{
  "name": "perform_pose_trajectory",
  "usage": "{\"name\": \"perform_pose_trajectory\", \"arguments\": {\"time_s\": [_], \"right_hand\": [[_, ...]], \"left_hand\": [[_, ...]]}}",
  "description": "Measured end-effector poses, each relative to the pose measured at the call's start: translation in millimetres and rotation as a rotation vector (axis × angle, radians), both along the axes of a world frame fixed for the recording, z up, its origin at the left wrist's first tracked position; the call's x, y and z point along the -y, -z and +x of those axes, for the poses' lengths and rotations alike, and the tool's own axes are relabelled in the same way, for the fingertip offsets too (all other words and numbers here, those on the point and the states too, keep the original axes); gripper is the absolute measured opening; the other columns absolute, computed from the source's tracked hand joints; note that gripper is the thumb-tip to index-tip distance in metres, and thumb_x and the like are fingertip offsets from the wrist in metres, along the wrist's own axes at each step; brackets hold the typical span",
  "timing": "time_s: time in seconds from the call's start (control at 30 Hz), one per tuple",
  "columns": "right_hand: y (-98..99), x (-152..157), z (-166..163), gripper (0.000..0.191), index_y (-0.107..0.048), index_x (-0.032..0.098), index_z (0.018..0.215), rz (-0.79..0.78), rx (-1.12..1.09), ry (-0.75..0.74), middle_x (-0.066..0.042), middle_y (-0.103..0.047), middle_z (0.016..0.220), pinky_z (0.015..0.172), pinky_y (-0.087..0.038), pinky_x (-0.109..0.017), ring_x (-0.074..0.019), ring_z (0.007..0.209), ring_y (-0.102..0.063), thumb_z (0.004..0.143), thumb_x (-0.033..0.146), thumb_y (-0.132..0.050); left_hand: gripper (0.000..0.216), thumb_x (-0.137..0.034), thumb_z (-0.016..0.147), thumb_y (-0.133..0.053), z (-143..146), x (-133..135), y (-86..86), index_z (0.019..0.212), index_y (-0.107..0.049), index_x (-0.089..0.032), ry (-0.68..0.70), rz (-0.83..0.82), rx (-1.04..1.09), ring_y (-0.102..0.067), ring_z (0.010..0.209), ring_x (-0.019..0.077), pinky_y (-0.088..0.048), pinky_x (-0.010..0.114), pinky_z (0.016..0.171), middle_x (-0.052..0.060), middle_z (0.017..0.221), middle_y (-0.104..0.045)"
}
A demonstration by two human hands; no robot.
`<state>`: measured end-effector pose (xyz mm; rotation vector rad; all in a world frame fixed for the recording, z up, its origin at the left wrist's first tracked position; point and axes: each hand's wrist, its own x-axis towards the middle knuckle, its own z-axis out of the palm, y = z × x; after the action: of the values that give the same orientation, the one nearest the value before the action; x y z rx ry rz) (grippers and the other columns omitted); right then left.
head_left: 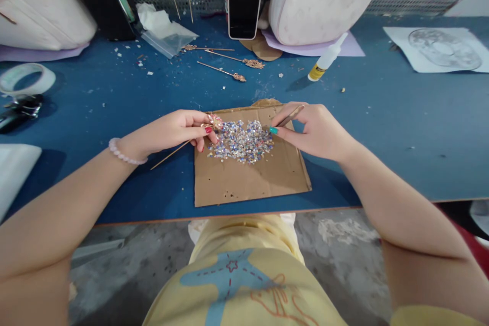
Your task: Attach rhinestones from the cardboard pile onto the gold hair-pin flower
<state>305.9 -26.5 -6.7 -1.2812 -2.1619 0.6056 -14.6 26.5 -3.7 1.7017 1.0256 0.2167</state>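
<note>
Between the fingertips of my left hand (188, 130) is a gold hairpin (171, 155) with a pink flower ornament at its head; its thin stem points down and left. My right hand (315, 130) is closed around a pair of tweezers (291, 115), its fingertips at the right edge of a pile of rhinestones (244, 142). Blue, clear and pale stones make up this pile, spread over a piece of cardboard (252, 181). The tweezers' tips are hidden by my fingers, so I cannot tell whether they grip a stone.
Beyond the cardboard lie several gold hairpins (221, 70) and a small glue bottle (324, 61). A phone (246, 0) stands upright at the back beside a white bag (321, 5). Clear tape (26, 79) is at left, and a printed sheet (443, 50) at right.
</note>
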Motion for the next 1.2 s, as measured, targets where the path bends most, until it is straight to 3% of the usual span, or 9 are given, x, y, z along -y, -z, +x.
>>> {"name": "perform_pose_trajectory", "arguments": {"time_s": [0.37, 0.83, 1.03, 1.2], "right_hand": [[4.7, 0.5, -1.0, 0.013, -0.077, 0.022, 0.094, 0.017, -0.02, -0.094, -0.007, -0.079, 0.097, 0.093, -0.057, -0.044, -0.0246, 0.094, -0.073, 0.091, 0.024, -0.064], [6.8, -1.0, 1.0, 0.017, -0.078, 0.02, 0.095, 0.134, 0.029, -0.12, -0.007, -0.08, 0.092, 0.086, -0.058, -0.041, -0.024, 0.088, -0.074, 0.094, 0.026, -0.062], [4.3, -0.1, 0.7, 0.017, -0.075, 0.021, 0.09, 0.185, 0.06, -0.218, -0.008, -0.08, 0.094, 0.1, -0.057, -0.05, -0.0255, 0.095, -0.076, 0.094, 0.02, -0.059], [4.8, 1.2, 0.2, 0.016, -0.074, 0.023, 0.092, 0.197, 0.081, -0.224, -0.006, -0.079, 0.09, 0.102, -0.056, -0.054, -0.0258, 0.094, -0.076, 0.097, 0.021, -0.059]], "left_hand": [[0.026, -0.031, 0.097, -0.064, 1.3, 2.1, -4.7, 0.115, -0.074, -0.015, -0.004, -0.003, -0.005, -0.066, 0.064, 0.0114, -0.057, 0.026, 0.065, 0.008, 0.102, -0.081], [0.026, -0.03, 0.096, -0.062, 3.7, 3.2, -6.0, 0.113, -0.073, -0.014, 0.001, 0.006, -0.008, -0.065, 0.063, 0.01, -0.057, 0.025, 0.064, 0.007, 0.1, -0.08], [0.028, -0.032, 0.095, -0.063, 3.5, 3.0, -4.8, 0.114, -0.073, -0.014, 0.005, 0.014, -0.015, -0.065, 0.063, 0.0108, -0.057, 0.027, 0.066, 0.007, 0.1, -0.079], [0.032, -0.035, 0.095, -0.063, 2.8, 1.5, -1.9, 0.118, -0.073, -0.015, 0.012, 0.023, -0.023, -0.065, 0.063, 0.0118, -0.058, 0.028, 0.067, 0.008, 0.101, -0.08]]}}
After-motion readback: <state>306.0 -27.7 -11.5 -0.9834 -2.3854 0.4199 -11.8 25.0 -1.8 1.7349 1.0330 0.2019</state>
